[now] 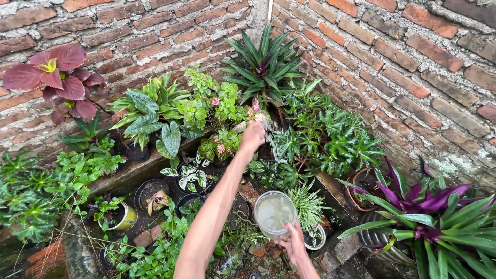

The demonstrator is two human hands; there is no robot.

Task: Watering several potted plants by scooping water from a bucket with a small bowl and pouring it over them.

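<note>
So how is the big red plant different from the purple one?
The red-leaved plant has broad, rounded maroon leaves; the purple plant has long, narrow, pointed ones. The red-leaved plant stands high on the left against the brick wall; the purple plant sits low on the right. Both grow among green potted plants.

Clear plastic cup [275, 213] of cloudy water, held low; pink-leaved plant [252, 111] under a reaching hand.

The cup is round, transparent, open at the top and roughly upright, its mouth facing the camera; the water inside looks pale and murky. The right hand [294, 247] grips it from below at the near rim. The left hand [252, 136] is stretched forward, fingers [257, 127] bunched together, just beside the plant's pink and cream leaves. Whether they touch cannot be told.
</note>
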